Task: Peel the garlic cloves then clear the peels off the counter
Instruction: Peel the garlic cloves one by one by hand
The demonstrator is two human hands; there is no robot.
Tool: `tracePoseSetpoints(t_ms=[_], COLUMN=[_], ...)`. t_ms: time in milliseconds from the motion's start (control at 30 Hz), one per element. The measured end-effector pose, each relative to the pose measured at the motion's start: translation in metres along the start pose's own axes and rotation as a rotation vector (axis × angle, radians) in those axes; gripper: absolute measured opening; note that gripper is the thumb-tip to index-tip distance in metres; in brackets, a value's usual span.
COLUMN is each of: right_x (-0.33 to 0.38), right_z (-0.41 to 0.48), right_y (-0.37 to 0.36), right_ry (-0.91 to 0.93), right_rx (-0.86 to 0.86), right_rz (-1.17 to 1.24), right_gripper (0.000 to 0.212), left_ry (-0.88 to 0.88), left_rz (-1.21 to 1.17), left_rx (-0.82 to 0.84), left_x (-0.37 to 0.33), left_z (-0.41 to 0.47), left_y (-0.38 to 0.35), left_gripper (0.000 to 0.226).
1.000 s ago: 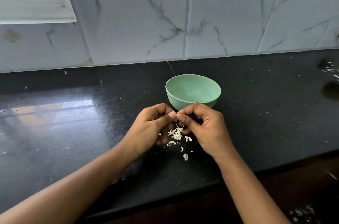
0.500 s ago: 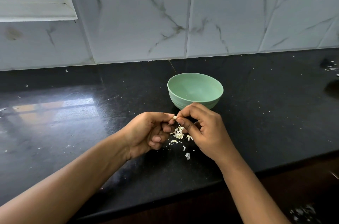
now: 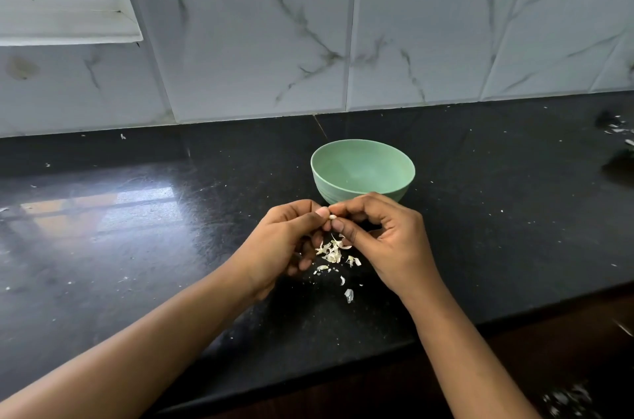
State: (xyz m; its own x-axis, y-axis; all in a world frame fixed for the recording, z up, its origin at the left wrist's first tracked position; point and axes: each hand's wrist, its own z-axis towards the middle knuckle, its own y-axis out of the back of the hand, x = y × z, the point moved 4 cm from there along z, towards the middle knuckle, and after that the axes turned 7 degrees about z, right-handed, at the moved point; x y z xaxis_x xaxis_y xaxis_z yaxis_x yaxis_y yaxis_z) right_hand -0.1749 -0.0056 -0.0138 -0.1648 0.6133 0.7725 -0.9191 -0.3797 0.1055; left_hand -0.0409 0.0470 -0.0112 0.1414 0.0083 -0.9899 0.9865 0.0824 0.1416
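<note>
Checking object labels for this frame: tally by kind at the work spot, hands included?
Hands: 2, left hand and right hand
Green bowl: 1
Garlic clove: 1, pinched between the fingertips of both hands
Peel pile: 1, on the counter below the hands; scraps too small to count singly
Total: 5

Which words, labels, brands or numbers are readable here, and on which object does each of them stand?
None can be read. The green bowl, black counter, marbled wall tiles and window frame carry no writing. The garlic clove pinched by the left hand and right hand, and the peels, carry none.
</note>
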Motion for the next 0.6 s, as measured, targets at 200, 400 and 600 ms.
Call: tracePoseSetpoints(t_ms=[200, 400, 600], right_x=[-0.0022, -0.0012, 0.0003], right_z=[-0.0015, -0.0026, -0.0017], right_y=[0.0011, 0.0003, -0.0009], right_ry=[-0.086, -0.222, -0.325], right_rx=[-0.041, -0.013, -0.026], right_rz=[0.074, 0.127, 0.237], right_gripper=[0.011, 0.005, 0.017], left_ry=[-0.187, -0.261, -0.240], left_rz=[0.173, 0.308, 0.287], left_rx=[-0.106, -0.108, -0.091], left_x=[-0.0035, -0.0020, -0.0027], left_z=[-0.0010, -0.0020, -0.0029], left_y=[0.0024, 0.0032, -0.0010], left_gripper=[0.030, 0.032, 0.025])
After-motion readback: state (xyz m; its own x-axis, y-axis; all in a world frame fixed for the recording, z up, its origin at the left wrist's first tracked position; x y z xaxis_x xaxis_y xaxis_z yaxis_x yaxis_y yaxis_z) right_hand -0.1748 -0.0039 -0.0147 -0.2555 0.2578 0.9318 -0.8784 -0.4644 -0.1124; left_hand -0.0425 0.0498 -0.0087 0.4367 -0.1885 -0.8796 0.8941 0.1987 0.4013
